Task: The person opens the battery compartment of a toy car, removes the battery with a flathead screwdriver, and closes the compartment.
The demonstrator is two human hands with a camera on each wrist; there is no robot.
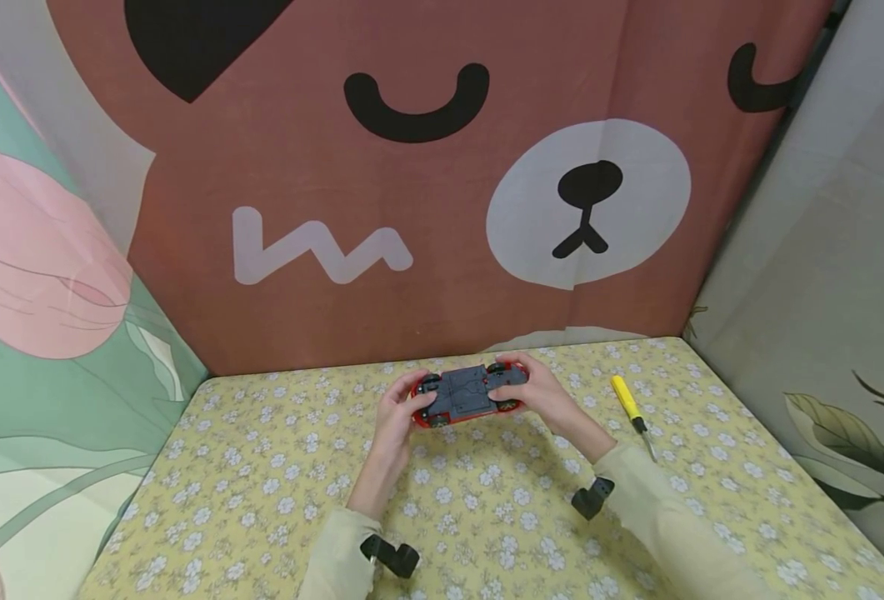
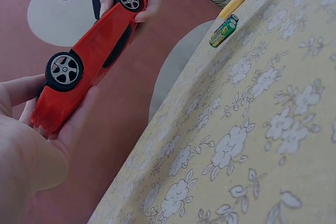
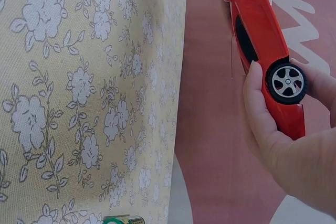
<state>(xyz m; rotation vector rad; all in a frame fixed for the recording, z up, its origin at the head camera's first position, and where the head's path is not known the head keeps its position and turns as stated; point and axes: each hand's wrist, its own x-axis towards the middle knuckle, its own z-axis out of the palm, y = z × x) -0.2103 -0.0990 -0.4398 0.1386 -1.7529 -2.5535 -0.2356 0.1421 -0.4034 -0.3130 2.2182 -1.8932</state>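
A red toy car (image 1: 464, 393) is held above the table with its dark grey underside facing up in the head view. Its left end is gripped by my left hand (image 1: 395, 421), the thumb lying on the underside. My right hand (image 1: 550, 400) holds the other end, thumb also on the underside. From the left wrist, the red side of the car (image 2: 102, 51) and two silver-spoked black wheels show. The right wrist view has the car (image 3: 262, 24) between both hands, fingers supporting it near a wheel (image 3: 286, 83).
A screwdriver (image 1: 626, 400) with a yellow handle lies on the flower-patterned tablecloth (image 1: 262, 483), right of the right hand. Green batteries (image 2: 224, 31) lie near it. Behind the table hangs a brown bear-print curtain (image 1: 449, 308); patterned cloths flank both sides.
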